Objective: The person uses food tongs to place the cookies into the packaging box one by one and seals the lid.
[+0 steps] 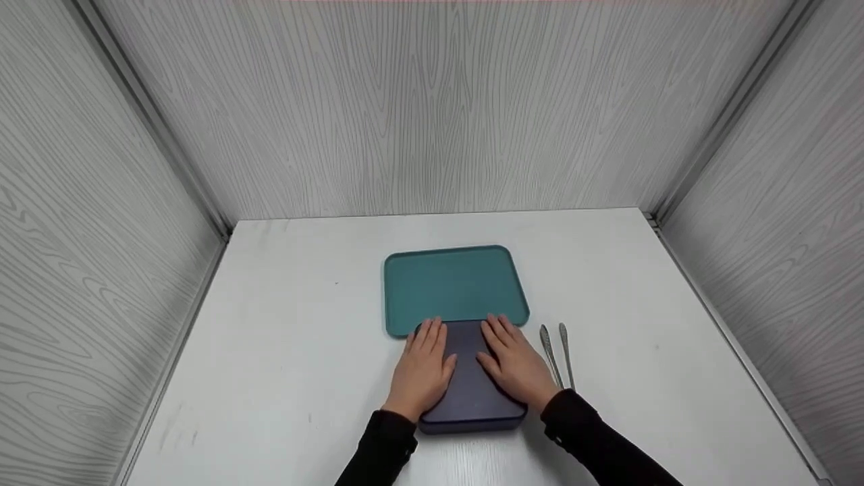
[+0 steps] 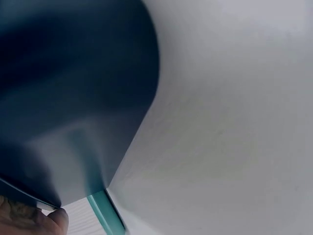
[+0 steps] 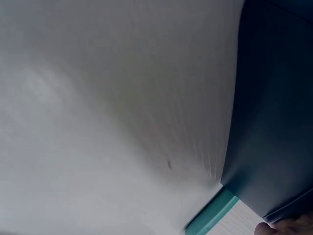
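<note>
A dark blue-purple rectangular box (image 1: 467, 378) with rounded corners lies on the white table, its lid on. My left hand (image 1: 420, 370) rests along the left side of the lid, fingers straight and pointing away. On the right side of the lid my right hand (image 1: 516, 363) lies in much the same way. Both thumbs point inward over the top. In the left wrist view the box's side wall (image 2: 73, 112) fills the upper left, with fingertips (image 2: 58, 220) at the lid edge. The right wrist view shows the opposite wall (image 3: 274, 112). What is inside stays hidden.
A teal tray (image 1: 452, 283) lies just beyond the box, whose far end meets the tray's near edge. Two slim metal utensils, one (image 1: 548, 347) beside the other (image 1: 565, 347), lie right of my right hand, their lower ends partly hidden. Grey wood-grain panels (image 1: 432, 115) enclose the table.
</note>
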